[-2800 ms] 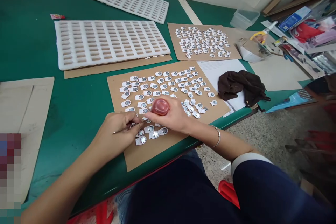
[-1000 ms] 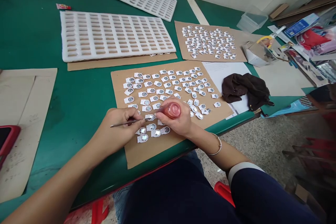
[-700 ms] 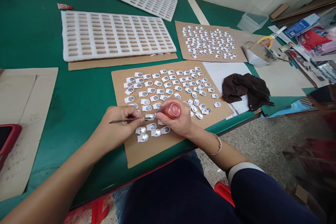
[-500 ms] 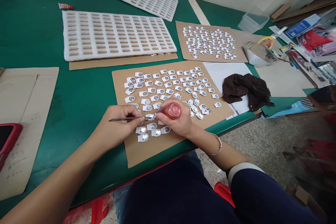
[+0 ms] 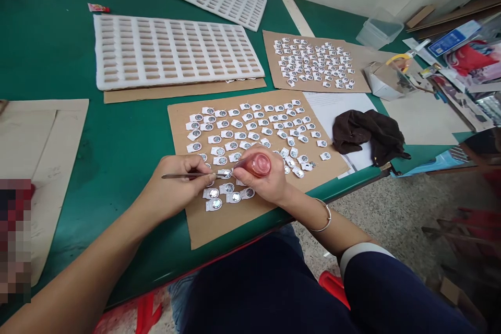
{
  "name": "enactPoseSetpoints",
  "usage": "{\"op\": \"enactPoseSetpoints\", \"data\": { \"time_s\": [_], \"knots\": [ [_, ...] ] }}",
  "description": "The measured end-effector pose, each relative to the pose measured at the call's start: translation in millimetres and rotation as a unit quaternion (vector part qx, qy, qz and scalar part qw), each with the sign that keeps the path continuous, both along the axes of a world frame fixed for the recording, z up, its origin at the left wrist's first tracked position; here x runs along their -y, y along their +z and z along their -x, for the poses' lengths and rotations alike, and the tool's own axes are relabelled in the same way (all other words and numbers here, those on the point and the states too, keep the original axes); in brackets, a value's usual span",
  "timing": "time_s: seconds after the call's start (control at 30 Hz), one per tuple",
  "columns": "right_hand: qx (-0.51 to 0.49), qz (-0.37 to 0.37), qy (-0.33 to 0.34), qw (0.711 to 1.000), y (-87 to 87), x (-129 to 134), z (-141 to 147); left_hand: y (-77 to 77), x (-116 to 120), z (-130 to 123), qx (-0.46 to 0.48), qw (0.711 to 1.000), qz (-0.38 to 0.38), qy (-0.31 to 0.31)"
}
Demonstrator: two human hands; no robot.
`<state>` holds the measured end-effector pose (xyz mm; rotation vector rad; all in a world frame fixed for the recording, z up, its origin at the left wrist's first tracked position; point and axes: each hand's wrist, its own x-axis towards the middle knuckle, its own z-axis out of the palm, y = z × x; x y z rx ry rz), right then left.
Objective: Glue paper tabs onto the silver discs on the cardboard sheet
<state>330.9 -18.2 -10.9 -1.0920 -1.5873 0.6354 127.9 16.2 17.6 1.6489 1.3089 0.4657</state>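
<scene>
Now the left hand (image 5: 176,182) is pinching a thin metal tool (image 5: 183,176); the right hand (image 5: 266,177) is closed around a reddish bottle (image 5: 260,165), above the near cardboard (image 5: 219,227) with white tags (image 5: 234,197).

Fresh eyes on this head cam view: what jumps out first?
The rounded reddish bottle in the right hand, above the near cardboard sheet dotted with small white tags. Just left of it, the left hand pinches a thin metal tool. Next, the big white slotted tray beyond the sheet, pale against the green table.
</scene>
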Motion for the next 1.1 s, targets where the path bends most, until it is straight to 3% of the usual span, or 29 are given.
{"op": "enactPoseSetpoints", "data": {
  "time_s": [0.6, 1.1],
  "knots": [
    [0.009, 0.024, 0.009, 1.000, 0.3, -0.2, 1.4, -5.0, -1.5, 0.4, 0.016, 1.000, 0.020, 0.011],
    [-0.008, 0.001, 0.012, 1.000, 0.8, -1.6, 5.9, -4.1, -2.6, 1.6, 0.010, 1.000, 0.007, 0.006]
  ]
}}
